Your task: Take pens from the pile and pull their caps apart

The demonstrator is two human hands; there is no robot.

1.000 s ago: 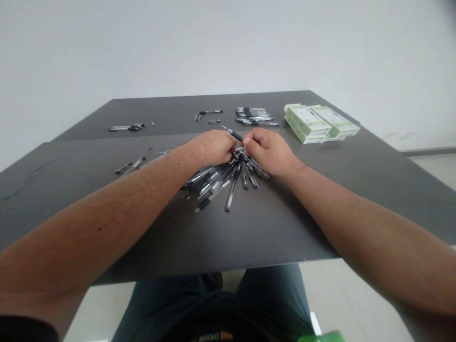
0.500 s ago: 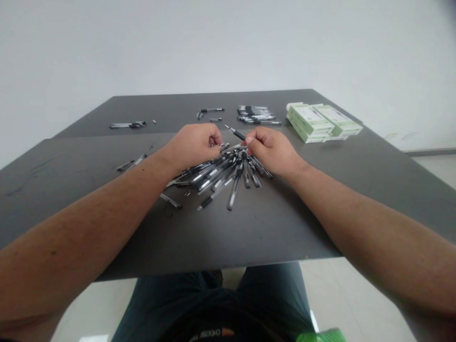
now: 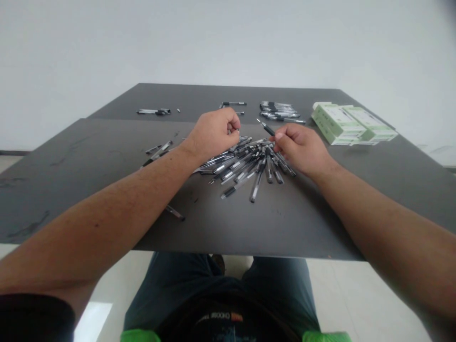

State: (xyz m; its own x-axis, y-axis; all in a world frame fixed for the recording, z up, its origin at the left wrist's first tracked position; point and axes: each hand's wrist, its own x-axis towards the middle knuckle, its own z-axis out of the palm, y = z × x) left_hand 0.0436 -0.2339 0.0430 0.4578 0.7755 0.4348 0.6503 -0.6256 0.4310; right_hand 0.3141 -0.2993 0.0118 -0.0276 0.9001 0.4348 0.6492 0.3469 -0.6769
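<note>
The right hand (image 3: 301,146) pinches a slim black silver-tipped pen (image 3: 268,129); the left hand (image 3: 214,129) curls, its grip undeterminable; the black shirt (image 3: 199,327) reads "CHOOSE".

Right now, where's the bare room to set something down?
Bare: the dark grey tabletop between the heap of clear, black-gripped pens and the near edge; right of the right hand, nearer than the green-white cardboard boxes. Crowded: beside the left hand, and left of the boxes, where loose pens lie.

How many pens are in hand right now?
1: a black-gripped gel pen, tip bare, in the right hand; the curled left hand may hide something small.
</note>
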